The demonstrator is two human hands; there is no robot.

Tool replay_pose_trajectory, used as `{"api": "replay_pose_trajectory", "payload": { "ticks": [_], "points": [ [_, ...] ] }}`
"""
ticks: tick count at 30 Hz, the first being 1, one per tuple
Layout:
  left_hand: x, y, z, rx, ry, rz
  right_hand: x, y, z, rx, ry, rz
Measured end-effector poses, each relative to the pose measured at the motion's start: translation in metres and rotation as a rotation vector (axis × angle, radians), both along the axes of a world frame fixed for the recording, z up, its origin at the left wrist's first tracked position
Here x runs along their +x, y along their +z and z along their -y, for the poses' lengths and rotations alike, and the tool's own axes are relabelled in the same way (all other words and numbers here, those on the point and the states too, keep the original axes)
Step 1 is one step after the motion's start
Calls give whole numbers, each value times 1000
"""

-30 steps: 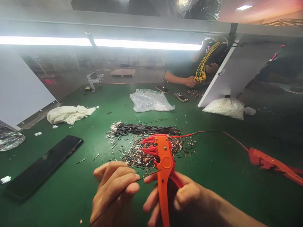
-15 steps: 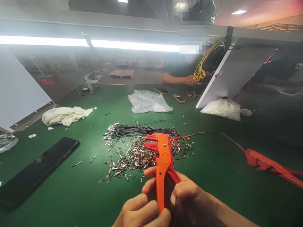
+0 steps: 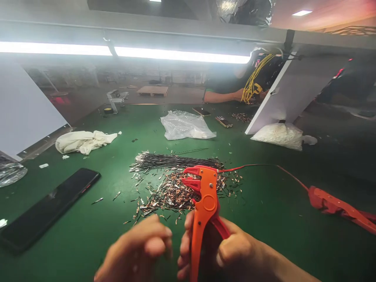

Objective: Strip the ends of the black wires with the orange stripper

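Observation:
An orange and red wire stripper (image 3: 209, 201) stands upright in my right hand (image 3: 235, 246). The thumb lies by its red lever, and the fingers curl behind the orange handle. Its jaws face left. To the left of the tool, apart from it, my left hand (image 3: 138, 246) is raised with loosely bent, slightly blurred fingers; I see nothing in it. Beyond the stripper lies a heap of short copper and black wire ends (image 3: 176, 192). A bundle of black wires (image 3: 179, 161) with pale terminals at the left stretches behind that heap.
On the green table (image 3: 117, 219) lie a black phone (image 3: 53, 207), a cream cloth (image 3: 85, 141), a clear plastic bag (image 3: 186, 125) and a filled white bag (image 3: 279, 136). A second red stripper (image 3: 337, 203) is at right. Across the table a person's arm (image 3: 223, 96) is near yellow cables (image 3: 254, 78).
My left hand has let go of the stripper's lower handle and moved left. The stripper stays in my right hand, slightly further right in view.

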State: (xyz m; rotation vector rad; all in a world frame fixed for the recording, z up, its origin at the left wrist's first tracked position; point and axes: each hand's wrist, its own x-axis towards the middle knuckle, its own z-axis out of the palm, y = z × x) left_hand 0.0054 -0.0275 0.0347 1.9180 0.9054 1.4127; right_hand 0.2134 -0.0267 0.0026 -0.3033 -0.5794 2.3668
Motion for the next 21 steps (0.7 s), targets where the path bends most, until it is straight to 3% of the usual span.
{"api": "replay_pose_trajectory", "payload": {
  "ticks": [2, 6, 10, 21],
  "points": [
    [-1, 0, -5, -167, 248, 259, 0, -5, 1, 0, 35, -13],
    [4, 0, -16, -356, 235, 534, -2, -20, 1, 51, 101, -25],
    [5, 1, -19, -375, 222, 586, -2, -29, 3, 92, 116, -13],
    [5, 2, -17, -478, 225, 586, -3, -28, 4, 111, 102, 44]
  ]
}}
